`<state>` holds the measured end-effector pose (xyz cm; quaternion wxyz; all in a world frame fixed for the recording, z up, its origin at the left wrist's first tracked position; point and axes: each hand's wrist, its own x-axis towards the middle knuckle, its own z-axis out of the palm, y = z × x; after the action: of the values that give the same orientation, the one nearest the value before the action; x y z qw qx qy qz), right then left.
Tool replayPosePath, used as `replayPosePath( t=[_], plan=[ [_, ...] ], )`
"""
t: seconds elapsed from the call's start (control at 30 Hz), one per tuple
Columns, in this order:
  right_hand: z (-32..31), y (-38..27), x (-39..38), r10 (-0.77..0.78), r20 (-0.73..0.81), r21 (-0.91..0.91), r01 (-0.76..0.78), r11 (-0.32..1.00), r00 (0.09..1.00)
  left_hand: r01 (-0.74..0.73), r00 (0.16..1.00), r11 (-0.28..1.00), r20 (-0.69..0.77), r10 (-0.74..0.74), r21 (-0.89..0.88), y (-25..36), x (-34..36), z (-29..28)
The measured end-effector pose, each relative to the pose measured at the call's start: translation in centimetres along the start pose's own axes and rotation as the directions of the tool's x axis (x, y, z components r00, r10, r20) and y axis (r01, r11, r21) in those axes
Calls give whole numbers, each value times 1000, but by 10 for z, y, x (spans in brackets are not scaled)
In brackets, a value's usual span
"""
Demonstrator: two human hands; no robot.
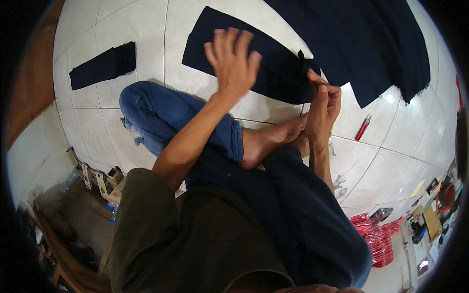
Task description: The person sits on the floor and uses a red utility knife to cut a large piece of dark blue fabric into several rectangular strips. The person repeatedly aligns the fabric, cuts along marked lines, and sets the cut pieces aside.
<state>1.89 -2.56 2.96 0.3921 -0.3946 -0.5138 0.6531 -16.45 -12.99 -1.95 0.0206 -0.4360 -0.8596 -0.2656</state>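
Note:
My left hand [230, 66], slightly blurred, is spread open over a long dark navy cloth piece [273, 66] on the tiled floor. At the right end of that piece, the cloth is bunched and a small tip sticks up. Beside this end is my right hand [323, 105], its thumb pressed against curled fingers. Whatever the pinch holds, if anything, is too small to make out. A larger dark cloth [361, 44] with a frayed corner spreads at the far right. On the tiles below it lies a small red cutter-like tool [363, 128].
A smaller folded dark cloth [103, 66] rests at the far left. My crossed legs in blue jeans [166, 110] and bare feet [273, 139] border the cloth. Shiny red packaging [378, 239] and mixed clutter [432, 222] lie at lower right; a wooden frame [95, 183] stands left.

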Motion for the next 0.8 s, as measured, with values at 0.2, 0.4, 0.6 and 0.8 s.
replayPosePath(
  t=[0.2, 0.4, 0.6, 0.8],
  plan=[
    [-22, 1, 3, 202, 69, 341, -213, 916, 977, 42, 985, 967, 152, -83, 252, -42, 1, 6],
    [-73, -8, -14, 182, -10, 115, -180, 977, 983, 77, 976, 937, 166, -141, 342, -37, 6, 2],
    [-186, -50, -21, 135, -258, -70, -158, 985, 957, 89, 972, 932, 174, -159, 351, -39, 6, -1],
    [-343, -53, -122, 70, -605, -393, -373, 840, 793, 128, 971, 937, 150, -185, 326, -51, 11, -6]
  ],
)
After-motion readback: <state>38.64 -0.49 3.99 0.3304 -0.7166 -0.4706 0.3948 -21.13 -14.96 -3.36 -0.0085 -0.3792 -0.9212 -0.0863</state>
